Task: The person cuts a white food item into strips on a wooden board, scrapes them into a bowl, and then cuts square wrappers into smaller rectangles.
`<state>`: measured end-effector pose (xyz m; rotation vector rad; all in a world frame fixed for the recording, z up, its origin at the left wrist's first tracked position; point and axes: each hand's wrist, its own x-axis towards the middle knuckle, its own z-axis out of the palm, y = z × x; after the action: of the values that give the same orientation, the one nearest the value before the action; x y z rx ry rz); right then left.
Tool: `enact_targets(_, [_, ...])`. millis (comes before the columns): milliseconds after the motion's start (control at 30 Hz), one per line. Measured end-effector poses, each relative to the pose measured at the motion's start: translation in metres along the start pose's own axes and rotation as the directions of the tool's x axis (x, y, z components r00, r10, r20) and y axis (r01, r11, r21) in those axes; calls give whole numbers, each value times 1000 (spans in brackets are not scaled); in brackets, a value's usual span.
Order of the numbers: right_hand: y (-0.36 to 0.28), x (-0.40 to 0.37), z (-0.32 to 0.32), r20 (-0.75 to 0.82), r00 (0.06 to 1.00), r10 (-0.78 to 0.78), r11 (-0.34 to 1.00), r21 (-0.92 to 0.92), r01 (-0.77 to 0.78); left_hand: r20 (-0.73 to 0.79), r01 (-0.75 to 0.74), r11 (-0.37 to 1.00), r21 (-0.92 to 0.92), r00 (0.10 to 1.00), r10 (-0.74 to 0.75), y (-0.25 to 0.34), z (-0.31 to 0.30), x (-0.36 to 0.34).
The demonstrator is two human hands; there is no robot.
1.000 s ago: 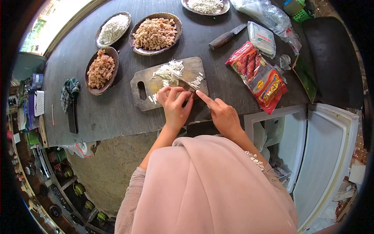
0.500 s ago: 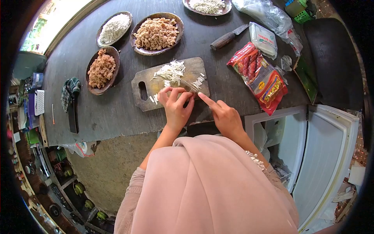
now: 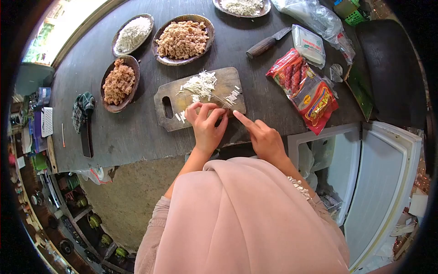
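1. Watching remotely, I judge a nicked finger the main risk: the left hand (image 3: 207, 125) has bent fingers just beside the thin knife (image 3: 222, 100), so a slip could reach them.
2. A wide stroke might sweep white strips (image 3: 200, 84) off the cutting board (image 3: 229, 76).
3. I see the right hand (image 3: 266, 139) closed around the knife, index finger stretched forward. The left fingertips bunch together; I cannot tell what they pinch.
4. The strips look short and slim, heaped mid-board, some scattered.
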<state>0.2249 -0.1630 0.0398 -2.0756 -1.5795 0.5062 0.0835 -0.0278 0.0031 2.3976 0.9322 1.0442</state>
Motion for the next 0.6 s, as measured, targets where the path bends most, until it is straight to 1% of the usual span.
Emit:
enact_targets(167, [-1, -6, -3, 40, 999, 30, 999, -18, -30, -8, 10, 1000, -4, 1000, -10, 0, 1, -1])
enact_targets(233, [-1, 0, 1, 4, 1000, -11, 1000, -20, 11, -5, 5, 1000, -4, 1000, -5, 0, 1, -1])
enact_targets(367, [0, 4, 4, -15, 1000, -18, 1000, -25, 17, -4, 14, 1000, -2, 1000, -14, 0, 0, -1])
enact_targets(533, [-1, -6, -5, 38, 999, 15, 1000, -15, -15, -16, 13, 1000, -5, 1000, -13, 2, 0, -1])
enact_targets(600, [2, -5, -2, 28, 1000, 5, 1000, -21, -4, -17, 14, 1000, -9, 1000, -14, 2, 0, 0])
